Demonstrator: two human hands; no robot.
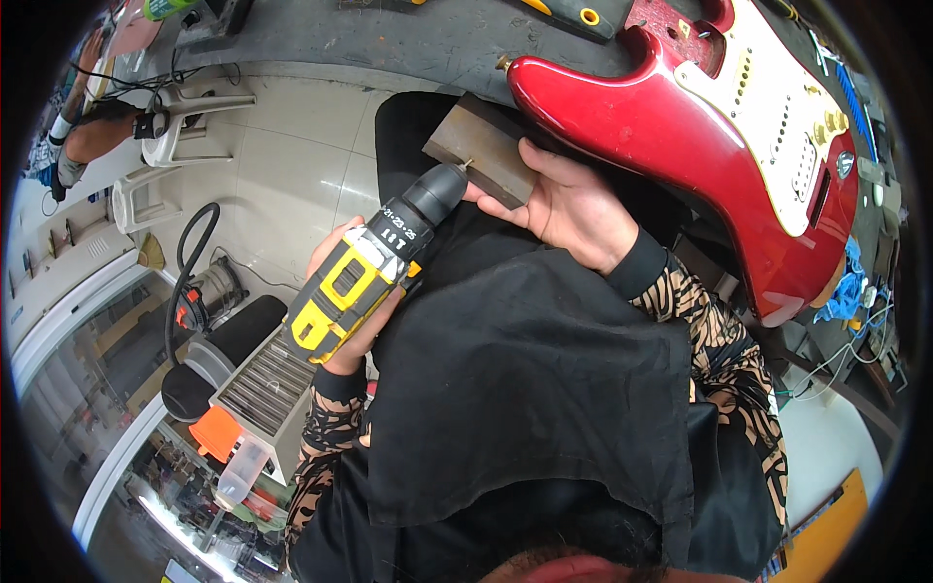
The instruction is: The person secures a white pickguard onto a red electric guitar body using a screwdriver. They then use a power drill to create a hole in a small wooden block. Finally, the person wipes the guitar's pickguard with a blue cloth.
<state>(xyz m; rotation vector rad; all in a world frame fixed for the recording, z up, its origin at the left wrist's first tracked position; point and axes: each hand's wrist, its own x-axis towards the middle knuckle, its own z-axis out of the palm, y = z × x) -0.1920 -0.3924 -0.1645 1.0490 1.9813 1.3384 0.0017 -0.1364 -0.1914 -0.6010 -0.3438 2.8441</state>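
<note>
My left hand [345, 352] is closed round a yellow and black cordless drill [345, 287], whose chuck [437, 191] points up and right. A short brass-coloured piece [469, 163] in the chuck meets, or nearly meets, the face of a brown-grey rectangular block [476, 136]; I cannot tell if they touch. My right hand [573, 209] grips that block from below and the side, over my black apron [525, 389]. Just right of and above the block lies a red electric guitar body [641, 126] with a cream pickguard [768, 126] on the dark bench.
The dark bench [408, 44] spans the top, with a black and yellow tool [573, 19]. A person's leg [97, 141], white plastic chairs [180, 146], a vacuum with hose [204, 301] and a slatted metal unit [262, 389] are at left. Blue cloths [841, 296] and cables hang at right.
</note>
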